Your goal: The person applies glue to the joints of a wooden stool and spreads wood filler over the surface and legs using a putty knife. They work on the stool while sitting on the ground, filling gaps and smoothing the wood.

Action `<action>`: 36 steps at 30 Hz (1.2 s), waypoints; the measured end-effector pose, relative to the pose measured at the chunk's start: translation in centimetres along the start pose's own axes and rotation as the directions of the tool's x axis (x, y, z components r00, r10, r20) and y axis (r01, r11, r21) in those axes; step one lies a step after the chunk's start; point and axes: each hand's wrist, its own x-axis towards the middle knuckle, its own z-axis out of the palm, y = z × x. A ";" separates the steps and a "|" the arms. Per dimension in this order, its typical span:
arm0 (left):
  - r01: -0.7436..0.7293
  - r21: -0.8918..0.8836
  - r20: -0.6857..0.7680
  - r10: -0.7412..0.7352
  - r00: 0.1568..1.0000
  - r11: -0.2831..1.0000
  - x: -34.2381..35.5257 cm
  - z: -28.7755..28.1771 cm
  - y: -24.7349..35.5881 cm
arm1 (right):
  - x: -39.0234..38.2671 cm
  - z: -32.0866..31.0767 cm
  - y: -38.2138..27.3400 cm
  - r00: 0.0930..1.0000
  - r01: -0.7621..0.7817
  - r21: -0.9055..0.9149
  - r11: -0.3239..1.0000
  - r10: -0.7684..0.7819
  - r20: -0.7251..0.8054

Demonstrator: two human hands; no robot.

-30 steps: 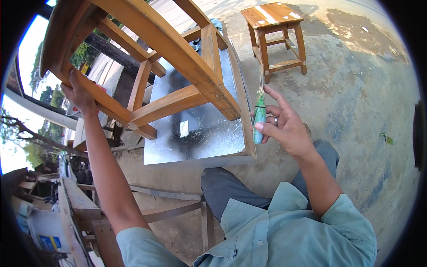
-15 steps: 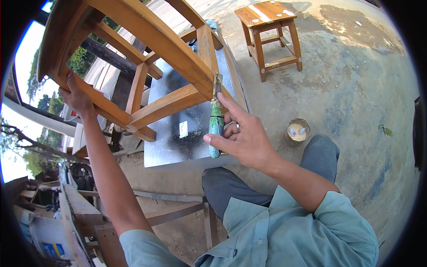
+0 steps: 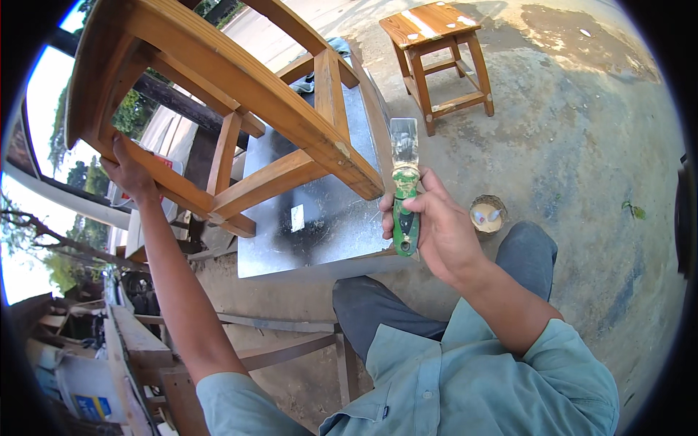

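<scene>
A wooden stool (image 3: 240, 80) lies tilted on its side over a metal-topped table (image 3: 273, 243), its legs pointing right. My left hand (image 3: 131, 171) is closed around one of its legs near the seat. In my right hand (image 3: 443, 229) is a putty knife (image 3: 405, 185) with a green handle, held upright by the grip. Its flat blade is smeared near the handle and stands apart from the stool, to the right of the nearest leg end. A pale filler spot (image 3: 342, 147) marks that leg.
Farther right stands a second wooden stool (image 3: 432, 30) with white patches on its seat. A small tub (image 3: 486, 216) of cream paste sits on the concrete floor beside my right knee. Wooden scraps and a white bucket (image 3: 87, 385) crowd the lower left.
My right hand has drawn the putty knife away from the stool leg to the right and turned it over. My left hand keeps its hold; the stool has shifted slightly.
</scene>
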 end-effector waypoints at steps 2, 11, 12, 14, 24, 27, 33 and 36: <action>0.018 -0.025 -0.002 -0.018 1.000 1.000 -0.1 0.1 0.1 | 1.0 0.7 0.5 0.996 -0.091 0.199 0.976 0.086 0.031; 0.036 0.011 -0.013 -0.035 0.999 0.999 0.1 0.1 0.0 | 5.2 8.8 5.5 0.997 -0.070 0.335 0.940 0.075 -0.002; -0.012 0.024 -0.008 0.012 1.000 1.000 0.0 0.0 0.0 | 5.0 9.3 6.0 0.999 -0.045 0.334 0.941 0.049 -0.002; 0.025 0.010 -0.011 -0.025 1.000 1.000 -0.1 -0.1 -0.1 | 3.0 9.3 6.7 0.975 -0.216 0.225 0.950 0.197 0.102; -0.008 0.005 -0.008 0.008 1.000 1.000 0.2 -0.1 -0.4 | 2.5 1.7 -1.9 0.757 0.617 -0.687 0.385 -0.530 0.382; 0.001 -0.014 -0.012 -0.001 1.000 1.000 0.2 -0.1 -0.4 | 5.9 0.0 -5.4 0.715 0.640 -0.768 0.019 -0.382 0.586; 0.024 -0.033 -0.007 -0.024 1.000 0.999 0.1 0.0 -0.2 | 7.9 -1.3 -7.5 0.693 0.676 -0.717 -0.172 -0.182 0.698; 0.015 -0.011 -0.024 -0.015 1.000 1.000 0.0 0.2 0.0 | 7.7 -2.4 -7.7 0.730 0.650 -0.734 -0.195 -0.108 0.675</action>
